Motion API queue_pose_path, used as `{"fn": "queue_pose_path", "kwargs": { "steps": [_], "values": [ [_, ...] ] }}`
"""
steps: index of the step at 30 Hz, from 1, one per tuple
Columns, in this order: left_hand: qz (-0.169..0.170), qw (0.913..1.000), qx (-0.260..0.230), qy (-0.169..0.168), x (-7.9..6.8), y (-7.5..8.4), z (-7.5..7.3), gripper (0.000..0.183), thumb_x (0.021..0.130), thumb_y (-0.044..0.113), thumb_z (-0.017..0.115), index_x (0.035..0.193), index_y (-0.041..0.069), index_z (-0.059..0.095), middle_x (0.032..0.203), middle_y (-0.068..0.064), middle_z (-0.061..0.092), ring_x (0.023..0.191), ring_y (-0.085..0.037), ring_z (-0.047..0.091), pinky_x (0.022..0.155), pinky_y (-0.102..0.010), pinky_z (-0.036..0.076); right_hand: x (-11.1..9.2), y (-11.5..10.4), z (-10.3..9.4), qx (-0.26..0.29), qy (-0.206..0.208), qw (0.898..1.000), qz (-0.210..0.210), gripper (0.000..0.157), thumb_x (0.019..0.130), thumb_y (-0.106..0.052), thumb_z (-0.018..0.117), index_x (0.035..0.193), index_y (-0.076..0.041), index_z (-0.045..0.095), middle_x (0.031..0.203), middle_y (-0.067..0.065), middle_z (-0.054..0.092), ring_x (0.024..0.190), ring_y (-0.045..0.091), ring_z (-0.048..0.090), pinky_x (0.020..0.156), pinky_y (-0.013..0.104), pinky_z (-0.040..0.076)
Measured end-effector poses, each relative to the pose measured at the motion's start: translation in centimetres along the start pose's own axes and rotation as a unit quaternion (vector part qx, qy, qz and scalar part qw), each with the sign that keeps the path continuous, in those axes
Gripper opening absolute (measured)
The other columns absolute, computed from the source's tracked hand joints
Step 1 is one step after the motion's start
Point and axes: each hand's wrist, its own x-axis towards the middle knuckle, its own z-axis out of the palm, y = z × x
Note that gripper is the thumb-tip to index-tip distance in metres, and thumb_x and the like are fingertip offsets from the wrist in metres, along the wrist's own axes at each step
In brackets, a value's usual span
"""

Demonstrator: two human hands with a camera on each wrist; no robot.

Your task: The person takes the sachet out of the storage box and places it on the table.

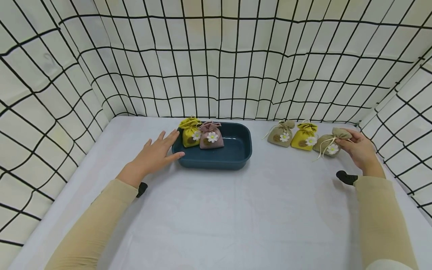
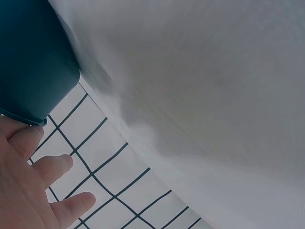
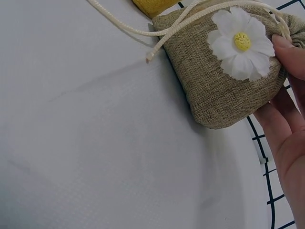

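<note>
My right hand [image 1: 360, 148] pinches the neck of a beige drawstring pouch [image 1: 324, 144] at the right end of a row. In the right wrist view a white flower and a pale cord show on that pouch [image 3: 224, 90]. My left hand [image 1: 156, 152] rests at the left rim of a dark blue basin [image 1: 216, 164], its fingers spread and straight. Inside the basin, on its left side, a yellow pouch [image 1: 189, 137] and a pink pouch [image 1: 212, 141] stand side by side. In the left wrist view the fingertips touch the rim of the basin [image 2: 38, 57].
Left of the held pouch stand a yellow pouch [image 1: 302, 141] and another beige pouch [image 1: 277, 135]. A white-covered table [image 1: 236, 210] lies under everything. White walls with a black grid [image 1: 219, 63] close off the back and both sides.
</note>
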Motion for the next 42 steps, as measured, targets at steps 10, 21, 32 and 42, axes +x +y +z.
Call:
{"fn": "queue_pose_path", "kwargs": {
  "steps": [10, 21, 32, 42],
  "values": [
    [-0.001, 1.0, 0.001, -0.002, 0.0, 0.0, 0.0, 0.089, 0.104, 0.06, 0.049, 0.167, 0.012, 0.009, 0.172, -0.011, 0.008, 0.155, -0.043, 0.004, 0.115, -0.075, 0.006, 0.0, -0.1, -0.2, -0.043, -0.027, 0.999, 0.014, 0.038, 0.095, 0.011, 0.065, 0.11, -0.023, 0.073, 0.104, -0.009, 0.073, 0.093, 0.004, 0.069, 0.077, 0.019, 0.057],
    [-0.002, 1.0, 0.003, -0.001, 0.0, 0.0, -0.2, 0.091, 0.102, 0.066, 0.045, 0.167, 0.013, 0.009, 0.172, -0.011, 0.008, 0.155, -0.043, 0.004, 0.115, -0.075, 0.006, 0.2, -0.5, -1.2, -0.1, -0.054, 0.992, 0.048, 0.037, 0.099, 0.006, 0.062, 0.118, -0.026, 0.063, 0.105, -0.014, 0.071, 0.094, 0.001, 0.068, 0.078, 0.019, 0.057],
    [-0.003, 1.0, -0.004, -0.001, 0.0, 0.0, -0.3, 0.09, 0.103, 0.062, 0.048, 0.167, 0.012, 0.009, 0.171, -0.012, 0.008, 0.155, -0.043, 0.004, 0.115, -0.075, 0.007, -0.6, -1.7, -2.3, -0.161, -0.062, 0.983, 0.057, 0.029, 0.103, -0.005, 0.062, 0.122, -0.025, 0.056, 0.106, -0.017, 0.068, 0.095, 0.0, 0.067, 0.08, 0.02, 0.058],
    [-0.005, 1.0, -0.002, -0.003, 0.1, 0.2, -0.3, 0.088, 0.104, 0.058, 0.05, 0.167, 0.012, 0.009, 0.171, -0.013, 0.009, 0.155, -0.044, 0.005, 0.115, -0.074, 0.006, -1.9, -2.3, -2.6, -0.176, -0.01, 0.984, 0.032, 0.019, 0.106, -0.016, 0.059, 0.124, -0.02, 0.058, 0.101, -0.019, 0.071, 0.091, -0.002, 0.069, 0.076, 0.017, 0.057]
  ]
}}
